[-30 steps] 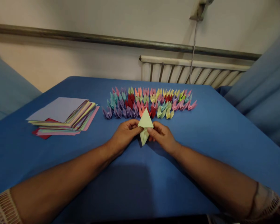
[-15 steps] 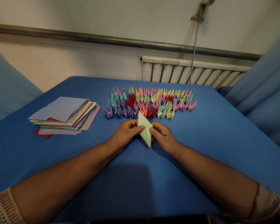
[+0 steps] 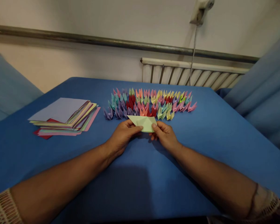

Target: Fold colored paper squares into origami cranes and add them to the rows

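Observation:
A pale green folded origami paper is held level between both hands, above the blue table. It has a long pointed tip on the left and a slanted end on the right. My left hand pinches its lower left part, thumb on the front face. On the right side, my right hand grips it with the thumb near the lower right corner; some fingers are behind the paper. Just beyond the hands stand rows of small folded paper cranes in many colours.
To the left lies a stack of coloured square paper sheets on the blue table. Behind the table are a white radiator, a metal pipe and a wall socket with a hanging cord. Blue curtains hang at both sides.
The green paper has turned from a nearly upright diamond to a flat, sideways shape with its point to the left. Both hands still hold it and have shifted only slightly.

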Demonstrator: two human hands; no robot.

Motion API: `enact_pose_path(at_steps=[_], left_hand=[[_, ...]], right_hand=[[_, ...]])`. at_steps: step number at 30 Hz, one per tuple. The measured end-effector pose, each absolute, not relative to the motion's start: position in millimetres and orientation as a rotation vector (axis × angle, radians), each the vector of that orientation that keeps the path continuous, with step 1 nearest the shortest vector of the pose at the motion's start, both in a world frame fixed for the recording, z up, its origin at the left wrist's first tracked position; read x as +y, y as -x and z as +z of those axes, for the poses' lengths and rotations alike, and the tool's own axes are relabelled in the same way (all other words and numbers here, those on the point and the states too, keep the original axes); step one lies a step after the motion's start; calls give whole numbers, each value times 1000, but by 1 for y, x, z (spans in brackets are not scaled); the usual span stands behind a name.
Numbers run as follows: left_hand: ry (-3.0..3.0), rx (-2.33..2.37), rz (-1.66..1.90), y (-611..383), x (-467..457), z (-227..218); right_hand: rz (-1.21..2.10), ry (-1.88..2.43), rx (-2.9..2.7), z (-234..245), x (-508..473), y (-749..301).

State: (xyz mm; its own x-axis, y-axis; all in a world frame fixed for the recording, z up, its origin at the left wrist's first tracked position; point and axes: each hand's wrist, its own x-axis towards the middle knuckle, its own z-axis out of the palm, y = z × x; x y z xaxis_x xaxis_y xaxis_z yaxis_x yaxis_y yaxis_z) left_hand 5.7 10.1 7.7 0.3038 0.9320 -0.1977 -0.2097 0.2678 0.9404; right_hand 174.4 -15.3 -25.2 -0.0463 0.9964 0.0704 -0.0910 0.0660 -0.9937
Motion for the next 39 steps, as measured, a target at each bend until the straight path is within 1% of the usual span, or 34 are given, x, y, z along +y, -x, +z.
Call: enact_pose_path(at_steps=[7,13,20,29,39], left_hand=[[-1020,907,955,-9,8,5],[-945,842,936,-7,7,12],[-919,961,836,-6,4,12],[-835,1001,998,-4,12,12],[-818,1019,1015,-4,12,11]], right_hand=[[1306,1049,-1104,-24,-13,-176],[1240,1044,-1227,-21,-17,-174],[1192,1083,-1190,-23,-15,-175],[1233,978,-1201,-19,-18,-176],[1295,952,-1175,-19,-17,-173]])
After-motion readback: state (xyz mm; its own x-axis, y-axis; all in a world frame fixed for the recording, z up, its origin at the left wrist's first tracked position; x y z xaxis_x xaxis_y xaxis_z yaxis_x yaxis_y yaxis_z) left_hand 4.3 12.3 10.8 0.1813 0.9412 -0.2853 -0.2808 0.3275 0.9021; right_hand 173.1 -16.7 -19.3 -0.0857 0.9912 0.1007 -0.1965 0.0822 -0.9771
